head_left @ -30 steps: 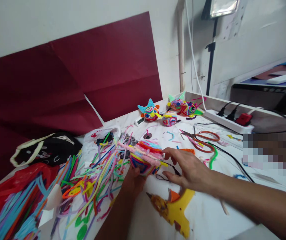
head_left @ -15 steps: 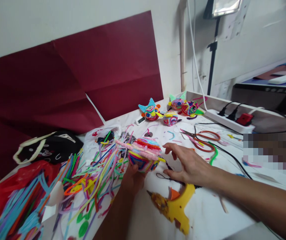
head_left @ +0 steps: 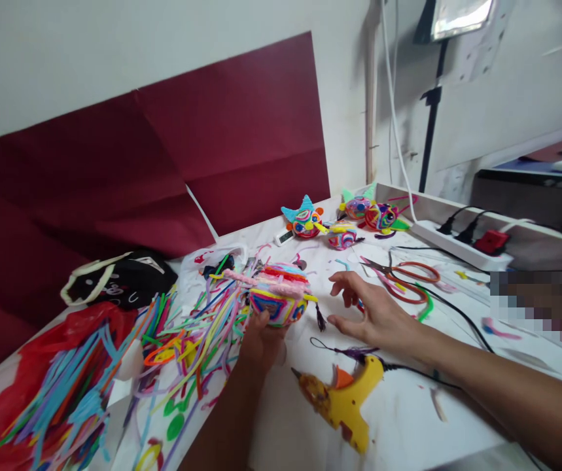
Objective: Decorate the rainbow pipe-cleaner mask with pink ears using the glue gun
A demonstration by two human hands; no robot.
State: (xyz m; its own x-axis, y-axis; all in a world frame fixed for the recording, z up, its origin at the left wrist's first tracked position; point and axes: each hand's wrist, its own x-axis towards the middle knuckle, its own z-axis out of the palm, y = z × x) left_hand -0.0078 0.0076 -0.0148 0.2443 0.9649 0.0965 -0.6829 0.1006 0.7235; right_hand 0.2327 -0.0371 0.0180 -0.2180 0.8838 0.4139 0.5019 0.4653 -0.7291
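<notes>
My left hand [head_left: 264, 343] is closed round the underside of a rounded craft figure [head_left: 278, 302] covered in coiled, multicoloured pipe cleaners. Pink strands stick out from its left side, and a dark tassel [head_left: 320, 319] hangs by a yellow bit on its right. To the right of the figure, my right hand [head_left: 371, 314] is held apart from it, thumb and fingers spread with nothing visible between them. Below that hand lie a purple tassel with a black loop [head_left: 354, 353] and a yellow hot glue gun [head_left: 344, 402] with an orange trigger.
Loose pipe cleaners [head_left: 197, 353] cover the left side, beside a red bag [head_left: 6, 386] and a black pouch [head_left: 118, 281]. Similar figures [head_left: 305, 219] stand at the back. Orange-handled scissors [head_left: 408, 281], a power strip [head_left: 457, 242] and cords lie right. A blurred patch hides the far right.
The view has shifted a little. My left hand has drawn the figure slightly left, away from my right hand, and its dark tassel now hangs in plain sight. My right hand stays spread.
</notes>
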